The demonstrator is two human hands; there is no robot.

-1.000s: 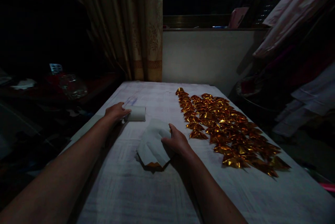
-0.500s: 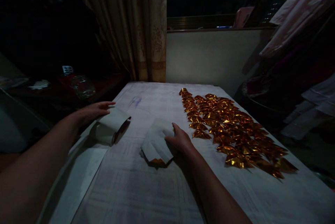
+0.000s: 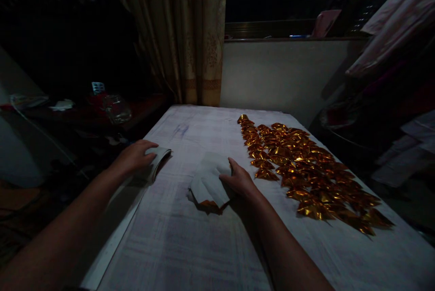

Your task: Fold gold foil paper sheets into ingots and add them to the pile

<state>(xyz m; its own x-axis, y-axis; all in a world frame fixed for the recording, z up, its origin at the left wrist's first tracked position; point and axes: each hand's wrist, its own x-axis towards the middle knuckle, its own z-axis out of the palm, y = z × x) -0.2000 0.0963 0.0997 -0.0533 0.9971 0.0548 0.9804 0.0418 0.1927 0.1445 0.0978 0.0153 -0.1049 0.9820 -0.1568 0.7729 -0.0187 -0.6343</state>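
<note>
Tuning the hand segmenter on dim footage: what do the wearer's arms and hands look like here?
Both forearms are bare up to the frame edge: no sleeves. Left hand and right hand are ungloved; no watch, ring or band shows, though light is dim.

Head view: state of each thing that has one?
left hand, open, palm down on curled sheet
curled sheet, bent over, at left edge of table
right hand, resting on paper stack, grip unclear
paper stack, fanned, white side up, gold showing underneath
gold foil pieces, folded, laid in rows
curtain, drawn
</note>
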